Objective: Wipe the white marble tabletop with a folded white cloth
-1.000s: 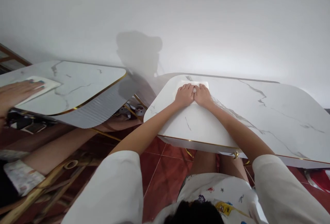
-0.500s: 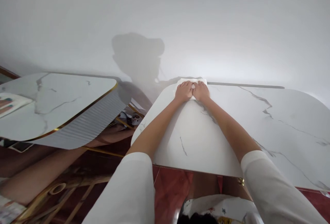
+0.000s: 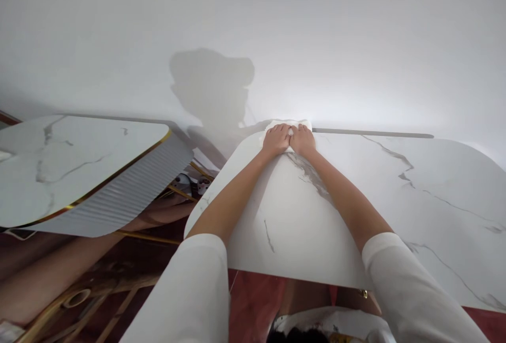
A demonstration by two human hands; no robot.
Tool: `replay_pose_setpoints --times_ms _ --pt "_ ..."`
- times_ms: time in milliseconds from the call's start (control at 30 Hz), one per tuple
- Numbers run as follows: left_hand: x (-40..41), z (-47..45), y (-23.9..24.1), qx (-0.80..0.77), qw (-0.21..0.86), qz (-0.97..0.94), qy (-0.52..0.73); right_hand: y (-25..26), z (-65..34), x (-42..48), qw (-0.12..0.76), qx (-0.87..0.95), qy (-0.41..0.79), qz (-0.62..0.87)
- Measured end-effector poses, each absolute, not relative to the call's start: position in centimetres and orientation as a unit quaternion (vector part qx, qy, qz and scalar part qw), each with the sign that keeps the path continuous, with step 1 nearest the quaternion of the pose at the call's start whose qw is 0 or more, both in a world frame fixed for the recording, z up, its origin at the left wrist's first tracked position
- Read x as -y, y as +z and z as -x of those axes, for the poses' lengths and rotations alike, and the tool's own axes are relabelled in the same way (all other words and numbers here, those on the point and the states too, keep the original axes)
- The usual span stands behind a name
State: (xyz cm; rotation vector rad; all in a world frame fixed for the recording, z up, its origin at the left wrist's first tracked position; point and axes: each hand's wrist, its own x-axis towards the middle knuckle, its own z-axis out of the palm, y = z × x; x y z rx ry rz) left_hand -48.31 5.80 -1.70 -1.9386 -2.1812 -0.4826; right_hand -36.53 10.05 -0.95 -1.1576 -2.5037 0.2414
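A folded white cloth (image 3: 291,123) lies on the white marble-patterned tabletop (image 3: 276,195), at its far edge by the wall. My left hand (image 3: 276,140) rests flat on the cloth with its fingers stretched forward. Right beside it, my right hand (image 3: 302,140) also lies flat on the cloth, and the two thumbs meet or nearly meet. Both arms reach straight out across the tabletop. Much of the cloth is hidden under the palms and fingers.
A second marble-patterned table (image 3: 90,148) with a gold-edged, ribbed side stands to the left. At its far left a bit of white cloth (image 3: 5,156) shows. Another person's leg (image 3: 79,264) and a wooden chair (image 3: 106,301) are below it. The wall (image 3: 356,42) rises behind both tables.
The view has shifted slightly, so both tables sit a little further left. The other person's hand at the far left has gone out of view. My hands stay flat on the cloth.
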Motion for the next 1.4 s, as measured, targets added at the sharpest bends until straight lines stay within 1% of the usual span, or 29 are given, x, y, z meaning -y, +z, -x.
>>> replay_pose_setpoints --times_ms 400,633,867,1100,1300,1400 --pt "-7.0 45.0 -1.7 0.721 0.097 0.669 -0.151 -1.1 33.3 -10.6 0.194 0.875 0.070 0.438" --pt "-5.3 44.0 -1.8 0.704 0.084 0.687 -0.160 -0.9 31.9 -8.6 0.179 0.872 0.059 0.452" --pt "-2.1 42.5 -1.8 0.699 0.078 0.693 -0.160 -0.6 30.3 -4.7 0.171 0.867 0.052 0.465" --pt "3.3 42.0 -2.0 0.676 0.087 0.713 -0.163 -0.5 29.3 0.7 0.168 0.873 0.044 0.456" --pt "8.4 41.4 -2.3 0.683 0.093 0.709 -0.148 0.2 28.3 5.1 0.138 0.889 0.039 0.435" --pt "10.0 41.2 -1.9 0.685 0.077 0.709 -0.145 0.8 28.0 6.4 0.117 0.894 0.048 0.430"
